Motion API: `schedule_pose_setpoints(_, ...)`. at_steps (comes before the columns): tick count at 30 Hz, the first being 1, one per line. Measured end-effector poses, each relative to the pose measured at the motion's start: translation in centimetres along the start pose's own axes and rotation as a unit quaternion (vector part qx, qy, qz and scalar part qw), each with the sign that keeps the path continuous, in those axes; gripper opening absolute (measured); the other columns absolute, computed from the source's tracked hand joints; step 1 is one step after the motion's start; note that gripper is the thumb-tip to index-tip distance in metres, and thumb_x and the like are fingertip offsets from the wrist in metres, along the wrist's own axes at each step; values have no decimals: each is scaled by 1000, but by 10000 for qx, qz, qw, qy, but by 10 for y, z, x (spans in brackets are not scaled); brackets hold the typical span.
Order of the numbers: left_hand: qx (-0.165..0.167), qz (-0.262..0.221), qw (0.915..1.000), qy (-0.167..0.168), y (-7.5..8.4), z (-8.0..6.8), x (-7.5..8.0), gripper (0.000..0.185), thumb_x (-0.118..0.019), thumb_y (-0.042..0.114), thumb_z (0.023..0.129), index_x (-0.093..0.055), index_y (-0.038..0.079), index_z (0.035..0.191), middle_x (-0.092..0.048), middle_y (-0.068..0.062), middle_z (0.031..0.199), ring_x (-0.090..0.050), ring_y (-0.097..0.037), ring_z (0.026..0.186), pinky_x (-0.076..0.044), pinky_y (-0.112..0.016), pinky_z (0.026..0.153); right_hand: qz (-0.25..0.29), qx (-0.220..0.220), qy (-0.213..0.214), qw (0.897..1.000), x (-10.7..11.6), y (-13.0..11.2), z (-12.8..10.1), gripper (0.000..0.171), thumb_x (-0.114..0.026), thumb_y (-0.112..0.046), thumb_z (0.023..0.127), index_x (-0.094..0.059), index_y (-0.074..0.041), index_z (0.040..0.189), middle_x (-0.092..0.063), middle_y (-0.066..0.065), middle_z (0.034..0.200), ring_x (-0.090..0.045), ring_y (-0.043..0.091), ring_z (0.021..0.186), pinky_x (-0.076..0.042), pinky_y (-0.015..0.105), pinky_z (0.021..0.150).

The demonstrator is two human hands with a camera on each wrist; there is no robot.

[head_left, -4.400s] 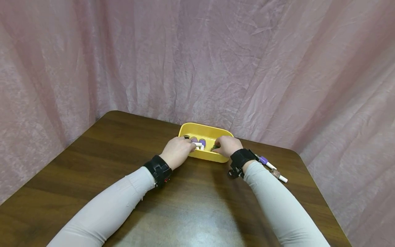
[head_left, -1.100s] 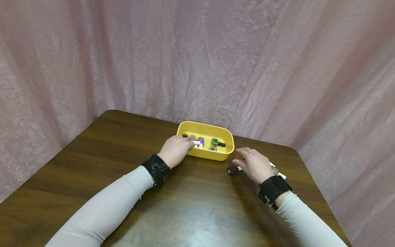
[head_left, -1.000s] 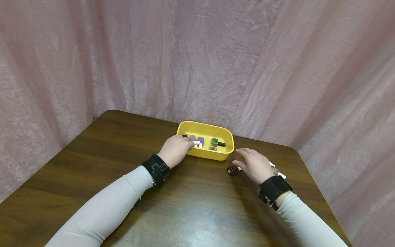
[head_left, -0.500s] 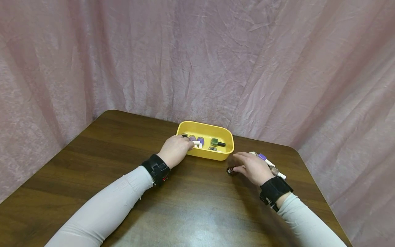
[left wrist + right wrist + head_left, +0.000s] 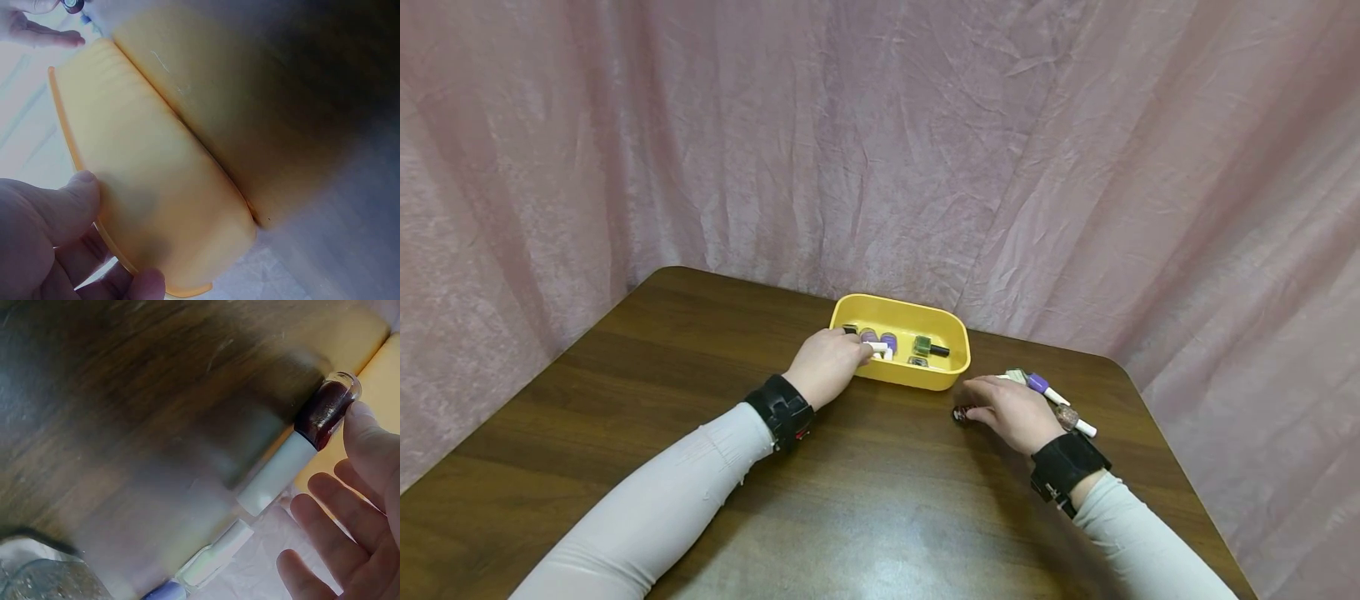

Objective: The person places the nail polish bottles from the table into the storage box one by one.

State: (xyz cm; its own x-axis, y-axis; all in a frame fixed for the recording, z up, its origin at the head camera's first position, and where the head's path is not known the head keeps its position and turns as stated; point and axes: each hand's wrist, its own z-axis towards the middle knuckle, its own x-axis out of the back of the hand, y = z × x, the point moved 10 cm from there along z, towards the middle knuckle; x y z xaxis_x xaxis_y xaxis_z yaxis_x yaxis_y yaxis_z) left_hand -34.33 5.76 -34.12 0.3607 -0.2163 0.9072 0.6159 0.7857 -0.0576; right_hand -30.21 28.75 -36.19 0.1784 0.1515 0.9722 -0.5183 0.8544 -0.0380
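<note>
A yellow plastic tray (image 5: 898, 379) stands at the back of the table. My left hand (image 5: 829, 362) grips its left end; in the left wrist view the thumb (image 5: 78, 197) lies on the outer wall and the fingers curl over the rim. Right of the tray, a nail polish bottle (image 5: 326, 412) with dark red polish and a white cap lies on the table. My right hand (image 5: 1015, 408) is over it, the thumb touching the bottle's base end and the other fingers loosely bent beside it. From the head, most of that bottle is hidden by the hand.
Inside the tray lie a green bottle (image 5: 922, 345) with a black cap, two purple ones (image 5: 889, 342) and others partly covered. Behind my right hand are a pale bottle (image 5: 1017, 376), a purple one (image 5: 1037, 382) and a glittery one (image 5: 1066, 417). A pink curtain (image 5: 880, 150) hangs behind.
My right hand was inside the tray at the green bottle, then withdrew rightward and came down over the dark red bottle. The left hand has kept its grip on the tray.
</note>
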Motion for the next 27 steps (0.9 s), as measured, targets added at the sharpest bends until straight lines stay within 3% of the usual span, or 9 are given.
schedule_pose_setpoints(19, -36, 9, 10000, -3, 1, -2, 2, 6, -80, 18, 101, -85, 17, 104, -78, -1, 95, -69, -24, 84, -57, -40, 79, 83, 107, -30, 9999, -3, -5, -5, 36, -88, -24, 96, -80, -8, 127, -80, 4, 114, -77, 26, 103, -62, 50, 84)
schedule_pose_setpoints(27, 50, -48, 10000, -63, 0, -1, 1, 7, -79, 20, 102, -85, 18, 106, -80, -2, 99, -70, -25, 87, -58, -41, 82, 51, 130, -37, 9999, -8, -4, -8, 37, -91, -23, 93, -80, -10, 125, -79, 3, 114, -77, 24, 102, -62, 48, 83)
